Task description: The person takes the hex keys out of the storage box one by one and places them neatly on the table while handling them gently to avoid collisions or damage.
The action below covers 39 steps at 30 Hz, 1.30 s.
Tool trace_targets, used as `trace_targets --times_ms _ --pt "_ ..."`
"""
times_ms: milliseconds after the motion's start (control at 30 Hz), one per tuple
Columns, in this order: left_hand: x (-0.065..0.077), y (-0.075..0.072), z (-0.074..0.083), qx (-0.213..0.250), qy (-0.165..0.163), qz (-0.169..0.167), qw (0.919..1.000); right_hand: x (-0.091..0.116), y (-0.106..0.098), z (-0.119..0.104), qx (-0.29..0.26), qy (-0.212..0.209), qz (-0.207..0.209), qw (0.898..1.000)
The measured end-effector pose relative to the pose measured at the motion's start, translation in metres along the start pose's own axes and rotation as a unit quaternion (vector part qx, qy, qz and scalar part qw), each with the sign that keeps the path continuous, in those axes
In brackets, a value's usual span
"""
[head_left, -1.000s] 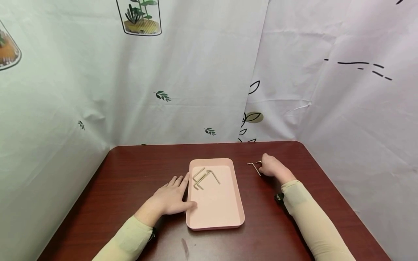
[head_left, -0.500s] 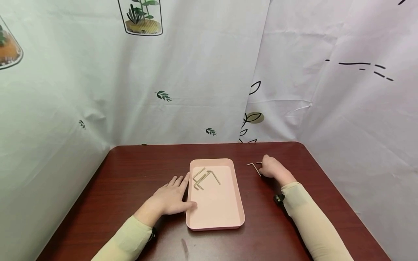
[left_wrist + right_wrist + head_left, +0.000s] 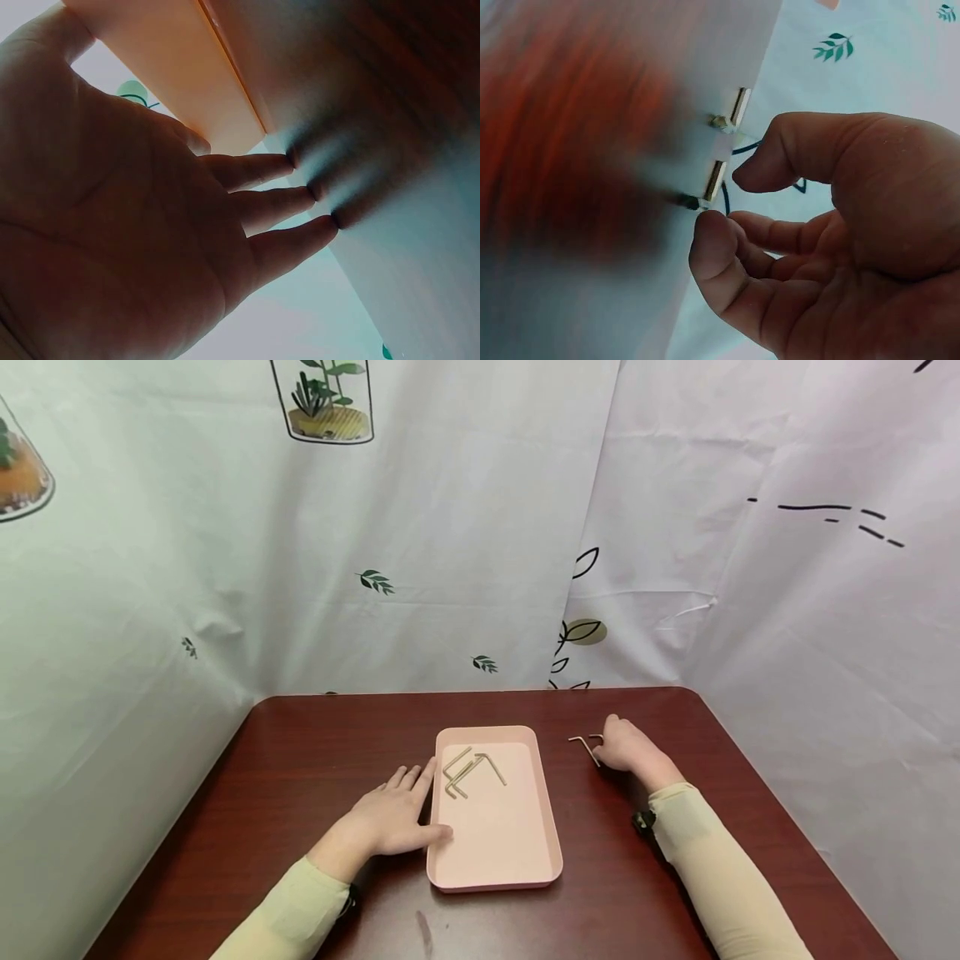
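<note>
A: What is your left hand doing?

B: Spread wide at the left wall of the pink tray, thumb over the rim, apparently steadying it. The tray looks smooth and round-cornered; slim brass-toned hex keys lie at its far left.

A: And to the right of it?

B: On your glossy red-brown surface lies one L-shaped key; just right, a second key is partly covered by your right hand.

A: Your step?

B: Picking up, it seems. Your right fingers curve to a narrow gap, nothing visibly held; next calls for pinching that thin, hard shaft.
</note>
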<state>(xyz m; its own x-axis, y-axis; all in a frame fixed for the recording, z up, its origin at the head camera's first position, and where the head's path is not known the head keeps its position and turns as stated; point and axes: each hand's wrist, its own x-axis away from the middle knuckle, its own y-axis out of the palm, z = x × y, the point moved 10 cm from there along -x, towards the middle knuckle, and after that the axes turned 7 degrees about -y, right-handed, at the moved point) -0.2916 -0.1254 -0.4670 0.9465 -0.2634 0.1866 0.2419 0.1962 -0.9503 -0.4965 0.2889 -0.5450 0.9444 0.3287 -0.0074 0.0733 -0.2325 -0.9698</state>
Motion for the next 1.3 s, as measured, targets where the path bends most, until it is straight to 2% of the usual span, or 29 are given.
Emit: trace_targets --times_ms 67,133,300,367,700,1000,1300 --pt "0.000 0.000 0.000 -0.001 0.001 0.000 1.0000 0.002 -0.004 -0.004 -0.005 -0.001 0.007 1.000" --pt "-0.001 0.000 0.001 -0.001 0.002 -0.001 1.0000 0.011 -0.016 -0.019 -0.008 -0.001 0.013 1.000" --pt "-0.001 -0.001 0.001 -0.003 0.004 -0.001 1.0000 0.051 -0.071 -0.088 -0.033 0.005 0.025 0.999" --pt "0.000 -0.001 0.001 -0.003 0.006 -0.001 1.0000 0.061 -0.083 -0.105 -0.044 0.006 0.027 0.999" --pt "0.002 0.000 -0.002 0.002 -0.001 -0.003 1.0000 0.066 -0.094 -0.130 -0.057 -0.008 0.040 0.998" --pt "0.000 -0.001 0.001 0.003 0.001 0.001 1.0000 0.067 -0.099 -0.156 -0.054 -0.034 0.056 0.996" --pt "0.000 -0.001 0.000 0.002 -0.001 0.000 1.0000 0.066 -0.094 -0.192 -0.062 -0.063 0.049 0.995"
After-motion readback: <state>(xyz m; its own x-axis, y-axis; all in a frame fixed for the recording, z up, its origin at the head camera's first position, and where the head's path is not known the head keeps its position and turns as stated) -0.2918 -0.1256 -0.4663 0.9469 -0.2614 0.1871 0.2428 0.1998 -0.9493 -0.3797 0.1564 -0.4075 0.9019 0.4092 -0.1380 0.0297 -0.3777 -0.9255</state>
